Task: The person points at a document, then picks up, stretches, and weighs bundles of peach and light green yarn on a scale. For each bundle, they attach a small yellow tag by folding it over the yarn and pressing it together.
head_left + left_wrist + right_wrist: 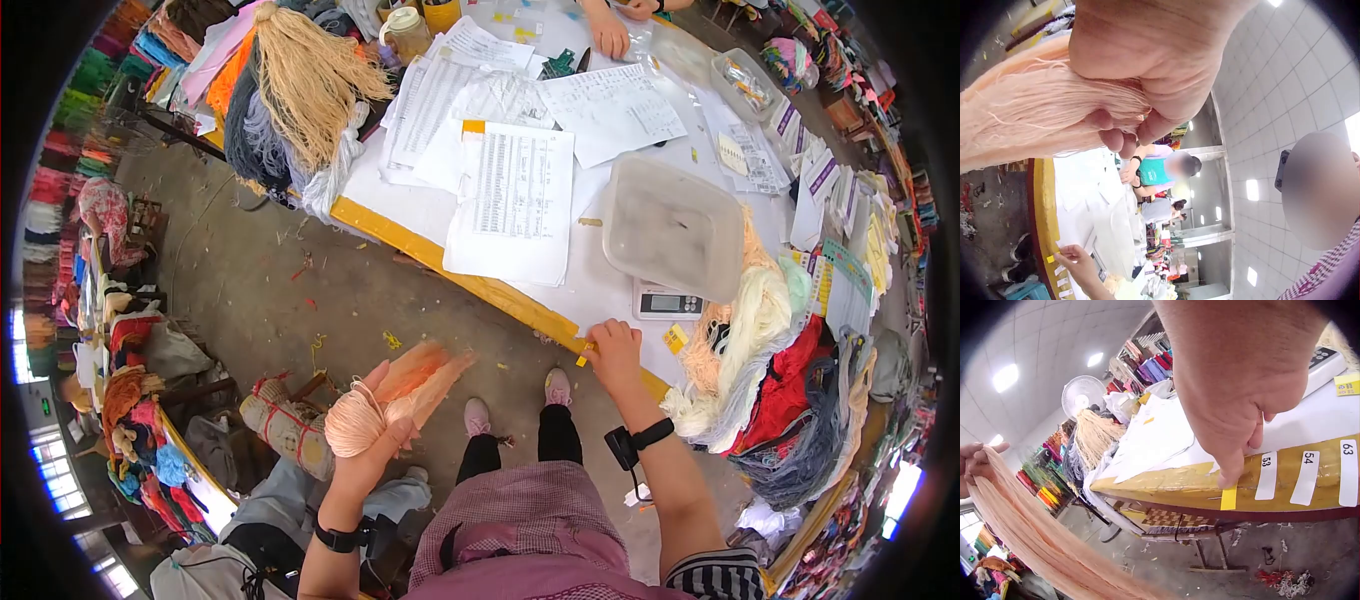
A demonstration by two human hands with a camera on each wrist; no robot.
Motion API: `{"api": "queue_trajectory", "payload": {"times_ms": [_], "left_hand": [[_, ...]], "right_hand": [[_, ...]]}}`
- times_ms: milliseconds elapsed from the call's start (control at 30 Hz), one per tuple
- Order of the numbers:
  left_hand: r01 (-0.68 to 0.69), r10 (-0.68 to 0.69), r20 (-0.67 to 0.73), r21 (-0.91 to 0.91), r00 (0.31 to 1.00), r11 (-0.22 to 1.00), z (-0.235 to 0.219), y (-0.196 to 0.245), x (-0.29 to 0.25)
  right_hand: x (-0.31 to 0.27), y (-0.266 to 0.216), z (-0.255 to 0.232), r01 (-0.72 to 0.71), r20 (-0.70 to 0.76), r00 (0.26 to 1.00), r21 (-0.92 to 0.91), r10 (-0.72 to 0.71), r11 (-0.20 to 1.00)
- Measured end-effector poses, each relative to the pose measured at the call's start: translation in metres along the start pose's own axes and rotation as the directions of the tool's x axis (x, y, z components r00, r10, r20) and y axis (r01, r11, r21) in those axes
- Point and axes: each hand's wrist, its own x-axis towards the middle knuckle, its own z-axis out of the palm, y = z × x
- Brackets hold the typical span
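Observation:
My left hand [372, 425] grips a hank of peach yarn [345, 415], its strands fanning out beyond the fingers. Up close in the left wrist view, the fingers and thumb of the left hand [1147, 56] curl round the gathered strands [1035, 106]. The yarn [1029, 519] hangs down long in the right wrist view. At the table's yellow front edge, my right hand [614, 358] pinches a small yellow label [1229, 497] with its fingertips. White labels numbered 53 [1266, 476], 54 [1305, 478] and 63 [1348, 472] line the edge beside it.
On the table are printed sheets [515, 200], a clear plastic bin [670, 225] and a digital scale [665, 303]. Yarn hanks pile at its right [765, 340] and left [300, 90]. Another person's hand [607, 35] rests across the table. Behind me, wrapped bundles [285, 425] lie near the floor.

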Motion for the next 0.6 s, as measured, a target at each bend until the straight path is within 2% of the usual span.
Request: {"api": "queue_trajectory", "payload": {"times_ms": [367, 433, 600], "left_hand": [[-0.001, 0.001, -0.006, -0.008, 1.0, 1.0, 0.008, -0.001, 0.003], [0.0, 0.0, -0.004, -0.005, 1.0, 1.0, 0.01, -0.001, 0.004], [-0.004, 0.004, 0.013, 0.009, 1.0, 1.0, 0.011, 0.003, 0.005]], "right_hand": [[0.002, 0.002, -0.002, -0.029, 0.017, 0.999, 0.092, 0.027, 0.995], [0.002, 0.002, 0.0, 0.049, -0.002, 0.999, 0.066, -0.049, 0.997], [0.005, 0.001, -0.003, 0.136, -0.022, 0.991, 0.113, -0.135, 0.984]]}}
